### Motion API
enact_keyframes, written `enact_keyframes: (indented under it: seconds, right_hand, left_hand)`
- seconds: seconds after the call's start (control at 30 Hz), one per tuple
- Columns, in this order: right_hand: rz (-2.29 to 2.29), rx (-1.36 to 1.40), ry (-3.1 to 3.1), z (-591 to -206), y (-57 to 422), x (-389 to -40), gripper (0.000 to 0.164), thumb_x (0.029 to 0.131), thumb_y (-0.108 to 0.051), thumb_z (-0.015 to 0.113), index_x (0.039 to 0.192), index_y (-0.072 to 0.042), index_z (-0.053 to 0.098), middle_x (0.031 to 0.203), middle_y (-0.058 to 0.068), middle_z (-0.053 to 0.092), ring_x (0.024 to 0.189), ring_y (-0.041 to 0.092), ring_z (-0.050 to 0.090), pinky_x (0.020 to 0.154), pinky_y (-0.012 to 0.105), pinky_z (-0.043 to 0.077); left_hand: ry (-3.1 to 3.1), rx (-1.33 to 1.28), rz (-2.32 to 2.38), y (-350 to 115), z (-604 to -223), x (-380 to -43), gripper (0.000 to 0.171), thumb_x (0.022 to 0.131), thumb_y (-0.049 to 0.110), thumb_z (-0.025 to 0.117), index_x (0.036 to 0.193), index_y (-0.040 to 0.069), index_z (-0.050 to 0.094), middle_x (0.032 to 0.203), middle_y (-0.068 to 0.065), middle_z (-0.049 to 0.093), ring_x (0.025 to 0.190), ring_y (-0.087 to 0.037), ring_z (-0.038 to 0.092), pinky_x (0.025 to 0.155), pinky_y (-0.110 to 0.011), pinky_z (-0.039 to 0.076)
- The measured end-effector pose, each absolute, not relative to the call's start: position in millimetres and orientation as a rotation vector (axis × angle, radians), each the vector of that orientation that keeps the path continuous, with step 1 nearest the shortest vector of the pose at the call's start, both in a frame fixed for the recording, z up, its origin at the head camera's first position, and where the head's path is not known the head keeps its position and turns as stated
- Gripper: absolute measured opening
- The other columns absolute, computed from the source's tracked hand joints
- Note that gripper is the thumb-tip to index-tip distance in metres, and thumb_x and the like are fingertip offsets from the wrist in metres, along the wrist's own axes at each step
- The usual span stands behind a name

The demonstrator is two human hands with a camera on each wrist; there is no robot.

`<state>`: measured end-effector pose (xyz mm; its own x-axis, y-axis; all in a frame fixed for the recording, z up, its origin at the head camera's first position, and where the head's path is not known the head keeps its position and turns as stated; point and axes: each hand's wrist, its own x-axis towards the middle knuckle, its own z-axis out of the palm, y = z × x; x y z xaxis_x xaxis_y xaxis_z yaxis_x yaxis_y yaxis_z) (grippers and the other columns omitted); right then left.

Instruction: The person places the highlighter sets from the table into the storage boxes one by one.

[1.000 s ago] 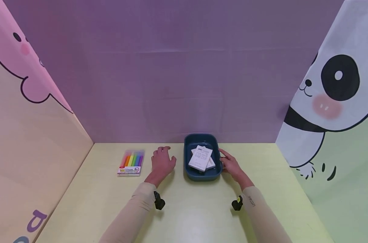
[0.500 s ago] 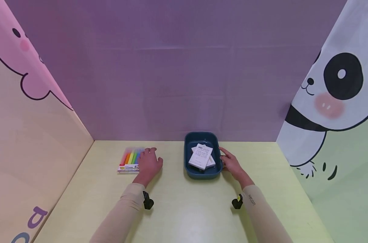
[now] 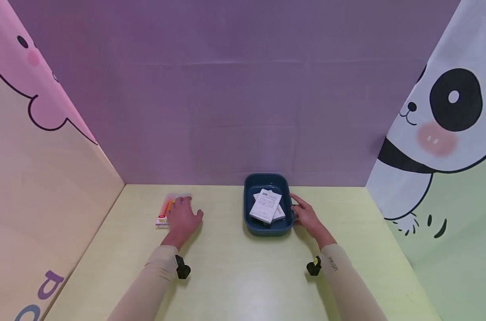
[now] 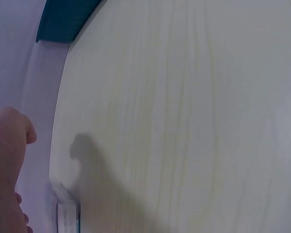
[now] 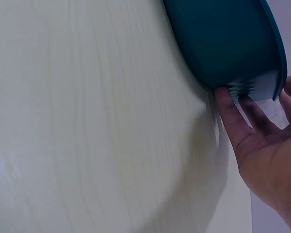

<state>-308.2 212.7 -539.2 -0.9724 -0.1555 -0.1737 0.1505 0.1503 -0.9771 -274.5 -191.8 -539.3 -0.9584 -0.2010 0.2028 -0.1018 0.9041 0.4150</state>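
A clear pack of coloured markers (image 3: 163,214) lies at the left of the table, mostly covered by my left hand (image 3: 182,220). The fingers of that hand extend forward over the pack, and its thumb sticks out to the right. In the left wrist view a white-labelled end of the pack (image 4: 68,217) shows beside the hand (image 4: 7,160). A dark blue bin (image 3: 268,230) stands right of centre. Two small white boxes (image 3: 265,206) lie crossed inside it. My right hand (image 3: 308,219) touches the bin's right wall (image 5: 223,43) with extended fingers (image 5: 233,116).
The pale wooden table (image 3: 234,276) meets a purple backdrop (image 3: 243,89) just behind the bin. Printed panels stand on both sides, a pink figure (image 3: 10,58) at left and a panda (image 3: 439,107) at right. A small black camera sits on each wrist.
My left hand has moved left from beside the bin onto the marker pack. The right hand stays at the bin, and the bin and white boxes keep their places.
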Motion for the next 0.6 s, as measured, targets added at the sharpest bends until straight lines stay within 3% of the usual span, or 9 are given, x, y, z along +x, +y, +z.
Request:
enact_keyframes:
  seconds: [0.33, 0.6]
  right_hand:
    - [-1.922, -0.010, 2.184, -540.8, 212.2, -309.5, 0.051, 0.101, -0.012, 0.041, 0.151, -0.019, 0.037, 0.129, 0.024, 0.051, 0.084, 0.020, 0.057, 0.077, 0.040, 0.055]
    - [-1.932, 0.000, 2.176, -534.7, 211.0, -306.4, 0.051, 0.102, -0.011, 0.040, 0.152, -0.018, 0.035, 0.128, 0.025, 0.048, 0.084, 0.021, 0.053, 0.075, 0.038, 0.055]
  left_hand:
    - [-2.879, 0.375, -0.581, -208.2, -544.9, -270.0, 0.081, 0.082, 0.048, 0.064, 0.139, -0.001, 0.037, 0.137, -0.032, 0.031, 0.125, -0.052, 0.028, 0.094, -0.068, 0.024]
    - [-2.896, 0.421, -0.616, -217.3, -551.8, -272.1, 0.091, 0.081, 0.060, 0.063, 0.144, 0.004, 0.028, 0.135, -0.033, 0.029, 0.120, -0.053, 0.028, 0.093, -0.068, 0.026]
